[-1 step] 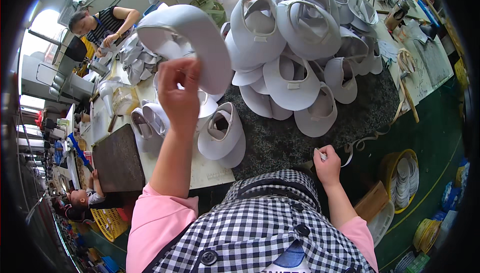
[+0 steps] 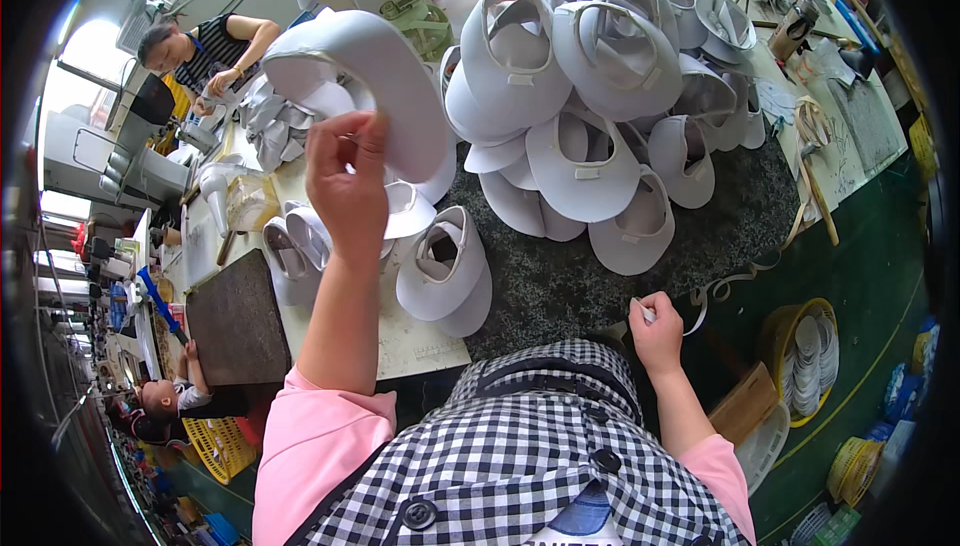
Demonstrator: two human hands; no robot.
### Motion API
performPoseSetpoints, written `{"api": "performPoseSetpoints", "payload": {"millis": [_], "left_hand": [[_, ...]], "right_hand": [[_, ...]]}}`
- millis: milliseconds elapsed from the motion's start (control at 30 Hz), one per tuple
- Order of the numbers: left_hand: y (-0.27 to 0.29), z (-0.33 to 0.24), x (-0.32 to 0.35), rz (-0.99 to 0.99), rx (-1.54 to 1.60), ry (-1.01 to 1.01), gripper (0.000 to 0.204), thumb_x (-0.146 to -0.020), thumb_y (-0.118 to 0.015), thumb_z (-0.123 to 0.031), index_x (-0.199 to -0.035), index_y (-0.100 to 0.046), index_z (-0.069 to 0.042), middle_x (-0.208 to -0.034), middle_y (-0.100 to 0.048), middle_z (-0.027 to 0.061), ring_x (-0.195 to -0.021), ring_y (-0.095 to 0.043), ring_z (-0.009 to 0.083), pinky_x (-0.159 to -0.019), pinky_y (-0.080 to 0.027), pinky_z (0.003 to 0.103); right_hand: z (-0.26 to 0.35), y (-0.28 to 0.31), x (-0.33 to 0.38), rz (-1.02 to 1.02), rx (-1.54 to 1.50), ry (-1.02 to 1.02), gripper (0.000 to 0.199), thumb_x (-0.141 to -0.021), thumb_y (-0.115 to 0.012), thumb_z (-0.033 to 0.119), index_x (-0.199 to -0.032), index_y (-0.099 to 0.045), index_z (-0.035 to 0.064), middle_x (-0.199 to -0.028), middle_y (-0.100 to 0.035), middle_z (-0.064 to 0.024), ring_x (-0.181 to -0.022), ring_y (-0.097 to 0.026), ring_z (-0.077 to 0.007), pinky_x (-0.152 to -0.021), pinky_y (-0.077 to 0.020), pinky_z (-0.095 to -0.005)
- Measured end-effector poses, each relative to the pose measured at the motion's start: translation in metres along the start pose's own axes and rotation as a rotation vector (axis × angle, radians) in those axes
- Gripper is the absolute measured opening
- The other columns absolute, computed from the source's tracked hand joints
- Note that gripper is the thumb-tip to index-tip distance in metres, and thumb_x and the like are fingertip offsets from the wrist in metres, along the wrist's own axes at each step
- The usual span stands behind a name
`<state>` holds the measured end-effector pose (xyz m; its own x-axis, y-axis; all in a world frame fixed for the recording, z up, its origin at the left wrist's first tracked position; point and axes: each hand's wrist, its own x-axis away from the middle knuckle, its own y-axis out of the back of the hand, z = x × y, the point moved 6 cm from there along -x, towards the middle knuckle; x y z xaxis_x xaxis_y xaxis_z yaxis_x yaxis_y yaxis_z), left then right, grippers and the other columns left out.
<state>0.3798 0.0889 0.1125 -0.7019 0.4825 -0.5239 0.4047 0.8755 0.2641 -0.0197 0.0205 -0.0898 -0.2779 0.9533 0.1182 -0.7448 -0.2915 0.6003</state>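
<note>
Raised above the left part of the table, my left hand pinches a white shoe upper by its edge. Its curved band arches over an opening. Near the table's front edge, my right hand is closed on a small white piece, its kind mostly hidden by the fingers. A narrow white tape curls beside that hand. In front of me, several similar white uppers lie in a heap on a dark mottled mat. Two stacked uppers sit nearer, below my left hand.
At the far left a co-worker bends over pale pieces. A second person is at the lower left. A yellow basket of white pieces stands on the green floor at right. A bottle and brown straps lie at the far right.
My left hand and the upper in it have shifted slightly to the left. My right hand stays almost where it was, and the heap looks unchanged.
</note>
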Motion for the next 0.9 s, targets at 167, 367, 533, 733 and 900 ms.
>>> {"api": "performPoseSetpoints", "payload": {"millis": [167, 367, 533, 733, 900], "left_hand": [[-0.001, 0.054, -0.044, -0.021, -0.114, -0.032, 0.013, -0.088, -0.071, -0.018, -0.090, -0.067, -0.006, -0.087, -0.058, 0.0038, -0.068, -0.052, 0.0127, -0.064, -0.044, 0.027], [-0.032, 0.174, -0.054, 0.435, -0.522, 0.052, 0.017, -0.083, -0.070, -0.019, -0.091, -0.069, -0.003, -0.096, -0.062, 0.0155, -0.093, -0.062, 0.0283, -0.085, -0.048, 0.035], [-0.059, 0.213, 0.012, 0.799, -0.608, 0.233, 0.037, -0.084, -0.066, -0.021, -0.117, -0.063, -0.005, -0.124, -0.053, 0.0184, -0.099, -0.062, 0.0314, -0.090, -0.049, 0.037], [-0.031, 0.127, 0.012, 0.741, -0.811, 0.036, 0.042, -0.086, -0.068, -0.024, -0.121, -0.058, -0.002, -0.124, -0.053, 0.0182, -0.101, -0.061, 0.0333, -0.090, -0.048, 0.038], [0.018, 0.136, 0.046, 1.103, -0.922, 0.314, 0.036, -0.084, -0.071, -0.031, -0.105, -0.064, -0.002, -0.105, -0.061, 0.0153, -0.100, -0.060, 0.0309, -0.098, -0.042, 0.043]], "right_hand": [[-0.009, 0.009, 0.007, -0.034, 0.008, 0.000, 0.019, -0.084, -0.068, 0.018, -0.080, -0.057, 0.0026, -0.071, -0.063, -0.0159, -0.066, -0.063, -0.0329, -0.060, -0.0490, -0.0381], [-0.007, 0.009, 0.009, -0.021, 0.032, -0.011, 0.019, -0.084, -0.068, 0.017, -0.081, -0.057, 0.0024, -0.071, -0.063, -0.0159, -0.066, -0.063, -0.0329, -0.060, -0.0490, -0.0385], [0.003, 0.006, 0.002, -0.037, 0.020, -0.007, 0.018, -0.084, -0.068, 0.017, -0.081, -0.058, 0.0026, -0.071, -0.063, -0.0152, -0.065, -0.063, -0.0333, -0.060, -0.0490, -0.0382], [0.012, -0.004, -0.005, 0.040, 0.037, 0.011, 0.017, -0.083, -0.069, 0.014, -0.081, -0.058, 0.0017, -0.083, -0.064, -0.0148, -0.076, -0.064, -0.0316, -0.066, -0.0497, -0.0387], [0.038, -0.008, -0.007, -0.109, 0.054, 0.265, 0.015, -0.078, -0.068, 0.008, -0.080, -0.055, 0.0011, -0.109, -0.060, -0.0146, -0.091, -0.061, -0.0331, -0.078, -0.0496, -0.0381]]}}
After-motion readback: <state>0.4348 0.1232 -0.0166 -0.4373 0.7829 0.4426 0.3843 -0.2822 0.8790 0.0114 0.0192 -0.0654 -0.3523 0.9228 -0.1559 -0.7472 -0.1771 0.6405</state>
